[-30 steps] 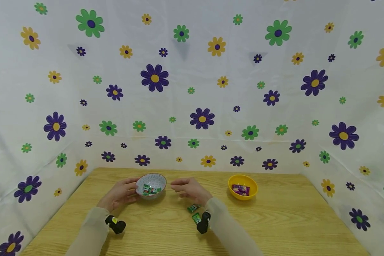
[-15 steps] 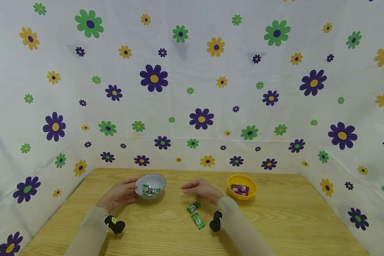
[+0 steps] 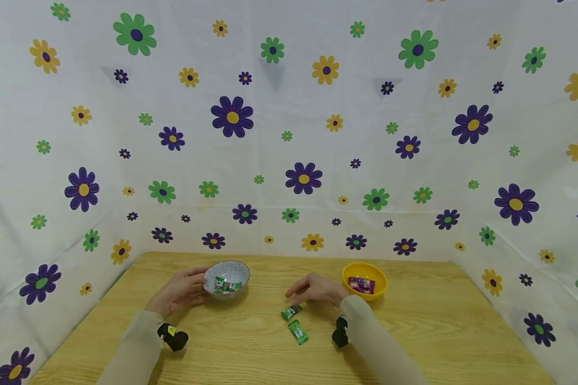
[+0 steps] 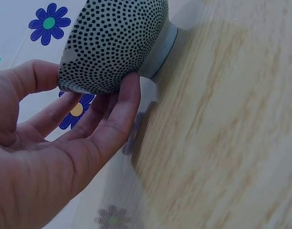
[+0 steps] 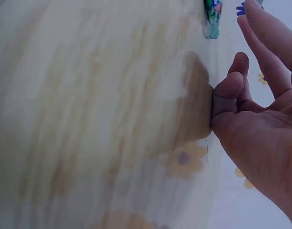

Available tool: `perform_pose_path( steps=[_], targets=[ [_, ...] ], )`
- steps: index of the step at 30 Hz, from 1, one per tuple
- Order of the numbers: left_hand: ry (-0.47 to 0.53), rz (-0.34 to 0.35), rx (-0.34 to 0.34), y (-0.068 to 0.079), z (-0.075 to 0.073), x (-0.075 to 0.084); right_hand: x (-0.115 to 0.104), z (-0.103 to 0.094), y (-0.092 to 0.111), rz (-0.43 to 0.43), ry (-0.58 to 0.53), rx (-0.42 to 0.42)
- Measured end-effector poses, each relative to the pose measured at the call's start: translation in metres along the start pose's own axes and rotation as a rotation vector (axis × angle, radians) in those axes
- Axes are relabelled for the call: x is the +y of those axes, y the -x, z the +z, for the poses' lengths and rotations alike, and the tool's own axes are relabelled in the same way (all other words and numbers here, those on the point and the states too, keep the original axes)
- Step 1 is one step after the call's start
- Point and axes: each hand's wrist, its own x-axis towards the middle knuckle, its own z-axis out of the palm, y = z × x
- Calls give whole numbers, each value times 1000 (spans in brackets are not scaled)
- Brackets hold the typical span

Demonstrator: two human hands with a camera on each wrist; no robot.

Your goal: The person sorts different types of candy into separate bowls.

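My left hand (image 3: 180, 293) holds the left side of a grey-white bowl (image 3: 236, 270) with a reddish rim. The left wrist view shows the dotted outer wall of the bowl (image 4: 119, 45), with thumb at the rim and fingertips curved against its side. Green-wrapped candies (image 3: 228, 286) lie inside. My right hand (image 3: 318, 289) hovers low over the table with nothing in its grasp, fingertips just above a green-wrapped candy (image 3: 291, 312). A second green candy (image 3: 298, 332) lies nearer the front. In the right wrist view, a green candy (image 5: 213, 19) shows beyond loosely bent fingers.
Behind my right wrist stands a yellow bowl (image 3: 380, 274) with purple-wrapped candies (image 3: 361, 285) in it. The wooden table (image 3: 438, 321) is enclosed at the back and sides by white flower-printed sheeting (image 3: 289, 155).
My right hand has drawn away from beside the grey-white bowl, moving right and slightly nearer to the loose green candies, which came into full view. The left hand stays at the bowl.
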Motion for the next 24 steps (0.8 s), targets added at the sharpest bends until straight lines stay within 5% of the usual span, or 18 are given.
perform_pose_path(
  steps=[24],
  targets=[
    [-11,-7,5,0,-1,1,0,6,1,-57,161,-82]
  ],
)
